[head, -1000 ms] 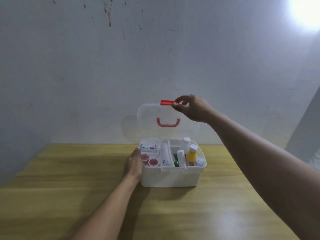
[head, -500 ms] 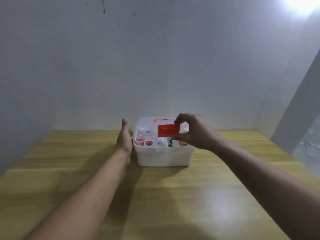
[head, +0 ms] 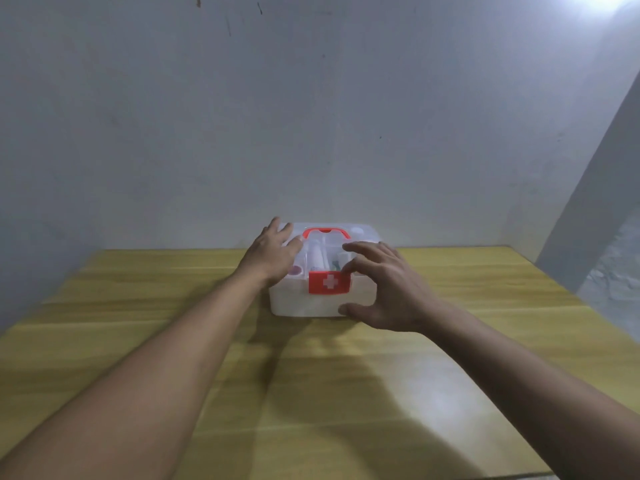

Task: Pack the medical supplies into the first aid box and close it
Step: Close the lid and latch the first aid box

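Note:
A white first aid box (head: pixel 298 304) stands on the wooden table near the wall. Its clear lid (head: pixel 362 234) is down, and supplies show faintly through it. A red handle (head: pixel 325 232) lies flat on the lid. The red latch (head: pixel 329 282) with a white cross hangs over the front face. My left hand (head: pixel 273 252) rests flat on the left part of the lid. My right hand (head: pixel 388 289) is at the box's right front corner, fingers spread, thumb low by the base and fingertips near the latch.
The yellow wooden table (head: pixel 138 306) runs wide to both sides and toward me. A grey wall (head: pixel 311 116) rises just behind the box. A wall corner and rough floor (head: pixel 613 271) show at the right.
The lid came down from upright onto the box under my right hand. The latch now hangs over the front. My left hand moved from the box's side onto the lid.

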Motion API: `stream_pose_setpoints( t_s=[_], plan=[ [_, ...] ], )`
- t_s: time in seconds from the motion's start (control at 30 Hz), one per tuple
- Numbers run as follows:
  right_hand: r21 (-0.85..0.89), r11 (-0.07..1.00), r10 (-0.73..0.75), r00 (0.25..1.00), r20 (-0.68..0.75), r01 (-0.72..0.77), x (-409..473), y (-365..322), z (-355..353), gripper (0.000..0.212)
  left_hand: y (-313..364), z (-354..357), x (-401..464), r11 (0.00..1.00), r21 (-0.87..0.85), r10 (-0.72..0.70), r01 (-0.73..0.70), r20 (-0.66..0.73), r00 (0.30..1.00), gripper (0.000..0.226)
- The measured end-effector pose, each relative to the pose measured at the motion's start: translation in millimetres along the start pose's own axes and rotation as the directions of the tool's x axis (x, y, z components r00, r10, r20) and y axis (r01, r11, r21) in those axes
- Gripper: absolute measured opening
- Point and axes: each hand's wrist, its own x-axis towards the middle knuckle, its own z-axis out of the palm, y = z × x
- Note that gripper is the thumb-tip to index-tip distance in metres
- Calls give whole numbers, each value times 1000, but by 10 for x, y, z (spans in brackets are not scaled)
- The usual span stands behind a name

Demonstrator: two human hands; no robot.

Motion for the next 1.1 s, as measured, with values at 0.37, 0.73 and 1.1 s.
stream_pose_setpoints(
  t_s=[0.37,0.73,1.1],
  plan=[
    [-167,984,63,998,-15,-64,205,-4,254,85,-86,92,-30,977,195,102,-84,-88,991,55],
    [-243,970,-20,992,-127,-11,180,81,345,78,-116,110,-33,980,180,106,-85,-109,988,55],
    [-69,988,136,989,-50,-139,114,214,272,100,-123,-54,-246,939,250,252,-235,-37,967,117]
  ],
)
